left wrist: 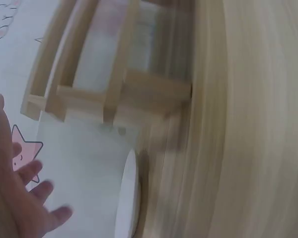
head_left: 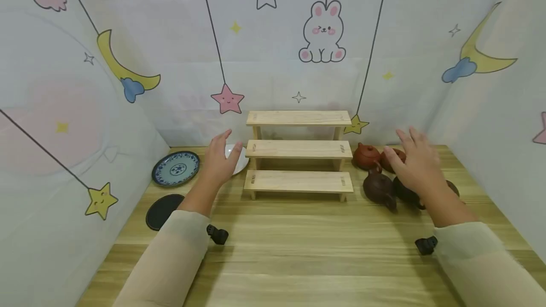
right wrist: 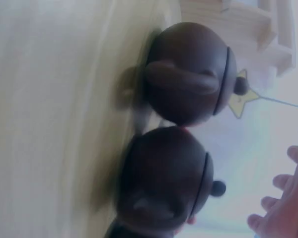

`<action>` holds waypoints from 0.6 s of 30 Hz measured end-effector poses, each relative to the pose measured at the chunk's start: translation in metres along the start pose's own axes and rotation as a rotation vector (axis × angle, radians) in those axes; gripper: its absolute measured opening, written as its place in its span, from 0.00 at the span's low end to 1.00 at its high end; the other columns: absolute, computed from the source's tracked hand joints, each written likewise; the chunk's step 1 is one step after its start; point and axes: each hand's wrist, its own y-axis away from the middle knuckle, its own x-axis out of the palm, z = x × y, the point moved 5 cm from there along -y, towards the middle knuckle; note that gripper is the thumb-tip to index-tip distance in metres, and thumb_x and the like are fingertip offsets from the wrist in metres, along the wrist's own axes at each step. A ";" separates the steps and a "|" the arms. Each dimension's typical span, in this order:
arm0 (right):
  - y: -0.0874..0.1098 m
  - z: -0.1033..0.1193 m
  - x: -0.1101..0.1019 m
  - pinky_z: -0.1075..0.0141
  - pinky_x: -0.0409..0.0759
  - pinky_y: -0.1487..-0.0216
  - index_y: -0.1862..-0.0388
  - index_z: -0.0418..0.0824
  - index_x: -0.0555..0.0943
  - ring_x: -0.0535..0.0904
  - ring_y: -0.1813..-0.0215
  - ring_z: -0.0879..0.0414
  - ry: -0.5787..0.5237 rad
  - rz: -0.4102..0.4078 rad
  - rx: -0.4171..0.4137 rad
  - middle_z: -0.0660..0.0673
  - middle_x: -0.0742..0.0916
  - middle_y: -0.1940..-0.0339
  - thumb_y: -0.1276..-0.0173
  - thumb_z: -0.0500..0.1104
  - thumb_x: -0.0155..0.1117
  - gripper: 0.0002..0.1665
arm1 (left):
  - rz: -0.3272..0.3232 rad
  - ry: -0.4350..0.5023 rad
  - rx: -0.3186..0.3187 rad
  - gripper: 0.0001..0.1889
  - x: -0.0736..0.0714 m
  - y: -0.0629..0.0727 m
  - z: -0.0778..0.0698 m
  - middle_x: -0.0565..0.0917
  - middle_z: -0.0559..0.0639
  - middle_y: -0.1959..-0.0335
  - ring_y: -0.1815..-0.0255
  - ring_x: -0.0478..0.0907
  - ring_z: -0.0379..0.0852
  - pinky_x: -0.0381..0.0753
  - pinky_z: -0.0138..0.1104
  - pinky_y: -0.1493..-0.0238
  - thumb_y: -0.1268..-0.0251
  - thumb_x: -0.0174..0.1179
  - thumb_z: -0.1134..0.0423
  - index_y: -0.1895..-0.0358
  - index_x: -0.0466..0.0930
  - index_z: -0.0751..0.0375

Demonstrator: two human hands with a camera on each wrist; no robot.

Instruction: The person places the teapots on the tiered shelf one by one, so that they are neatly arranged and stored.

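Note:
My left hand [head_left: 219, 162], empty with fingers spread, is held in front of a white dish [head_left: 241, 161] and partly hides it. In the left wrist view, the dish [left wrist: 126, 203] appears edge-on beyond the fingers [left wrist: 39, 191]. Over a group of teapots, my right hand [head_left: 417, 164] is also empty, its fingers apart. A reddish-brown teapot [head_left: 365, 156] and a dark brown teapot [head_left: 377, 187] show to its left. A blackish teapot [head_left: 403, 190] lies partly under the hand. Two dark lidded teapots, one nearer the rack [right wrist: 186, 74], fill the middle of the right wrist view.
A three-step wooden rack [head_left: 298, 181] stands at the back centre of the wooden table [head_left: 294, 250]. At the left are a blue-patterned plate [head_left: 176, 168] and a round black plate [head_left: 163, 212], partly behind my sleeve. Printed cloth [head_left: 277, 46] encloses the back and sides.

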 end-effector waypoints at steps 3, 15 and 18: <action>0.009 -0.003 -0.005 0.20 0.47 0.23 0.09 0.43 0.48 0.45 0.14 0.21 -0.049 -0.030 -0.019 0.28 0.48 0.10 0.15 0.71 0.37 0.49 | 0.079 0.290 -0.025 0.38 0.012 0.002 -0.002 0.61 0.58 0.14 0.13 0.57 0.63 0.60 0.61 0.16 0.15 0.46 0.38 0.13 0.52 0.51; 0.044 -0.031 -0.023 0.22 0.53 0.24 0.12 0.35 0.55 0.53 0.17 0.20 -0.114 -0.084 -0.054 0.24 0.60 0.14 0.13 0.61 0.46 0.44 | 0.251 0.900 -0.311 0.39 0.051 0.007 0.004 0.54 0.59 0.12 0.14 0.58 0.58 0.63 0.57 0.17 0.17 0.56 0.61 0.12 0.46 0.55; 0.052 -0.046 -0.025 0.22 0.53 0.24 0.12 0.34 0.53 0.53 0.17 0.20 -0.120 -0.075 -0.044 0.23 0.59 0.14 0.12 0.59 0.46 0.43 | 0.298 0.904 -0.301 0.39 0.060 0.011 0.006 0.55 0.60 0.13 0.16 0.60 0.59 0.65 0.54 0.18 0.20 0.56 0.66 0.12 0.48 0.57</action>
